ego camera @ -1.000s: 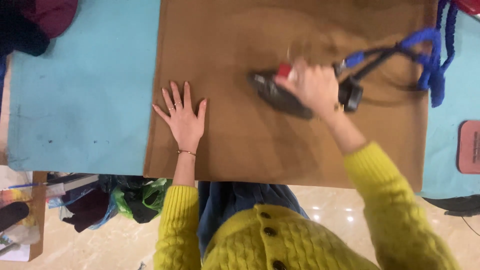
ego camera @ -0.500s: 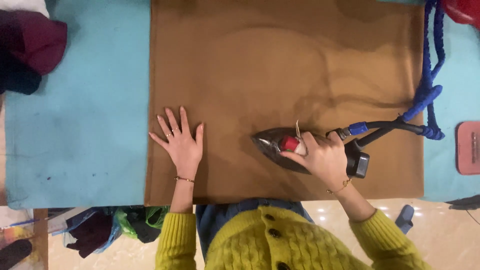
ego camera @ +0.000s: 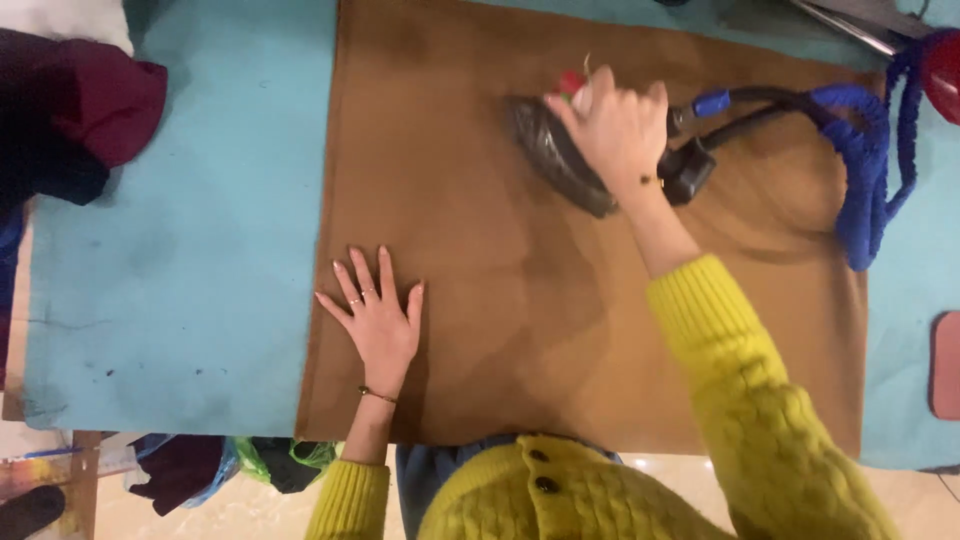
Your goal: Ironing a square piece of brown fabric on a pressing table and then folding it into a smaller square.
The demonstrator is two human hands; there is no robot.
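Brown cloth (ego camera: 520, 300) is lying flat, the left hand (ego camera: 378, 322) pressing it with fingers spread. The right hand (ego camera: 615, 130) is gripping the iron (ego camera: 555, 150), fingers clamped; slow, even strokes would likely smooth best.

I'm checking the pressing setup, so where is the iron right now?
In the head view, the iron sits on the far right part of the brown fabric, gripped by the right hand, its blue-wrapped cord trailing right.

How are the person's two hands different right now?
The left hand lies flat and open on the brown cloth, fingers spread; the right hand is curled shut around the iron. The left hand sits near the cloth's near edge, the right farther up. Both come out of yellow knitted sleeves.
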